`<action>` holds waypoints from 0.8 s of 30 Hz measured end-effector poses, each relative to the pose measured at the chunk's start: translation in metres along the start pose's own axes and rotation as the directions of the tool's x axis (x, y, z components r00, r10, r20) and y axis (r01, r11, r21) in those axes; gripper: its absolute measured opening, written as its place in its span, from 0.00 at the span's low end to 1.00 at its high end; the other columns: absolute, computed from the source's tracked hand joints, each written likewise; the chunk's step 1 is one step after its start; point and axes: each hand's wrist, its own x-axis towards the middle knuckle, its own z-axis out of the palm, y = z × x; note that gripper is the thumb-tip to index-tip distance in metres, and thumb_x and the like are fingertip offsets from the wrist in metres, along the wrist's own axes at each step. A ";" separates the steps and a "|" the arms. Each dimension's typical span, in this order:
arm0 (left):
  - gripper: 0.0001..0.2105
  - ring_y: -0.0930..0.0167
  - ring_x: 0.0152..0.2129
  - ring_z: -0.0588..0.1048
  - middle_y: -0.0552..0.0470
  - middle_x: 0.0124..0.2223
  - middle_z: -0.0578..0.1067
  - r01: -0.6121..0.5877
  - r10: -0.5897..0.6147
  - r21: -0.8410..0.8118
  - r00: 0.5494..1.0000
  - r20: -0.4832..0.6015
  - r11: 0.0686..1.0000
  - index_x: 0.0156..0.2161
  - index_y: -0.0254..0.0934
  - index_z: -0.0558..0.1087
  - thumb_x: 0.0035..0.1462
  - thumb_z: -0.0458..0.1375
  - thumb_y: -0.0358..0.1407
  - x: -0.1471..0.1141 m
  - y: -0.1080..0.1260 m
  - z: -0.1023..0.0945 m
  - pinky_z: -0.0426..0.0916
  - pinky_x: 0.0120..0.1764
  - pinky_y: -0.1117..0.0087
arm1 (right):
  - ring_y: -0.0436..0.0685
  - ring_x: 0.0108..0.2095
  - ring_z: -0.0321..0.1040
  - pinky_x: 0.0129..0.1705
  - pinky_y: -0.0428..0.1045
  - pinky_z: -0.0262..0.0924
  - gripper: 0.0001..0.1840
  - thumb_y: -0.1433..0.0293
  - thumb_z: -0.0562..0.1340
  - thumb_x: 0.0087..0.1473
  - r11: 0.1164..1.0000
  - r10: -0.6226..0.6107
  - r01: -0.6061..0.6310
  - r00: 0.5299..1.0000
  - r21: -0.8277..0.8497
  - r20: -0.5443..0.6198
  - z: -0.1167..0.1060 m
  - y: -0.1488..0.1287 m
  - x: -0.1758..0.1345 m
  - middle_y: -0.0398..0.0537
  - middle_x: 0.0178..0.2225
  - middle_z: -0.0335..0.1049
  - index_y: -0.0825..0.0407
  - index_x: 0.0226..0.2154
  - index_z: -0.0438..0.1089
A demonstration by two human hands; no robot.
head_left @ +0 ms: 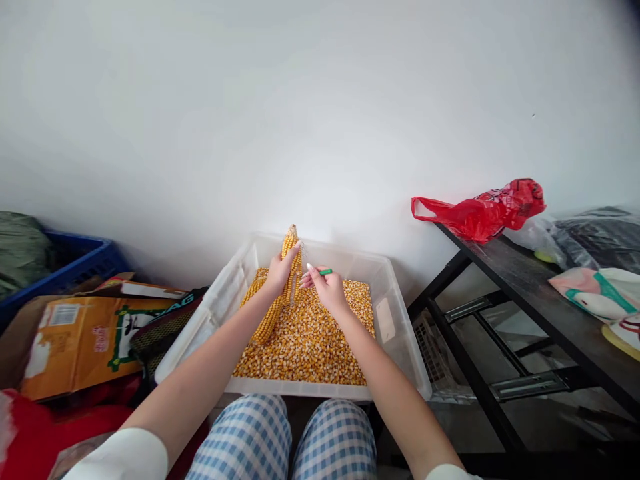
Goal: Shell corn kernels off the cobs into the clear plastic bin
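My left hand (281, 272) is closed around an upright ear of corn (290, 245), whose pale tip points up. A strip along its right side looks bare of kernels. Just to the right, my right hand (327, 289) pinches a small green-handled tool (326, 272); its working end is too small to make out. Both hands are over a translucent plastic bin (400, 333) holding a thick layer of loose corn kernels (305, 347). More whole ears of corn (269, 321) lie at the bin's left side, partly hidden by my left forearm.
A white wall stands behind the bin. On the left are a blue crate (85, 252), an orange cardboard box (85, 340) and a dark mesh bag (163, 333). To the right, a red plastic bag (480, 213) lies on a black-framed table (530, 280). My knees touch the near side.
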 end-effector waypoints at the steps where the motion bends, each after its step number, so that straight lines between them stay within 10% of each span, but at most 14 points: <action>1: 0.26 0.71 0.19 0.67 0.51 0.22 0.69 -0.011 0.011 0.006 1.000 0.007 1.000 0.32 0.30 0.69 0.38 0.56 0.54 0.000 0.000 0.000 0.60 0.23 0.72 | 0.50 0.22 0.68 0.27 0.46 0.64 0.18 0.56 0.55 0.49 1.000 0.025 -0.026 1.000 0.014 0.013 0.001 0.000 0.000 0.47 0.24 0.71 0.55 0.26 0.68; 10: 0.26 0.71 0.21 0.66 0.51 0.23 0.69 -0.058 0.057 0.059 0.998 0.006 0.997 0.32 0.30 0.71 0.37 0.58 0.53 -0.002 0.006 0.003 0.59 0.25 0.72 | 0.51 0.21 0.68 0.25 0.46 0.64 0.20 0.53 0.55 0.47 0.984 0.067 -0.040 0.986 0.172 -0.150 0.000 0.000 0.003 0.47 0.23 0.71 0.55 0.26 0.66; 24: 0.27 0.71 0.20 0.68 0.51 0.23 0.70 -0.023 0.022 0.035 0.999 0.028 0.999 0.33 0.30 0.69 0.37 0.57 0.54 -0.004 0.009 0.003 0.61 0.24 0.72 | 0.50 0.19 0.68 0.24 0.46 0.65 0.22 0.52 0.56 0.46 0.981 0.120 -0.103 0.988 0.164 -0.096 -0.003 -0.002 0.004 0.49 0.22 0.72 0.56 0.25 0.65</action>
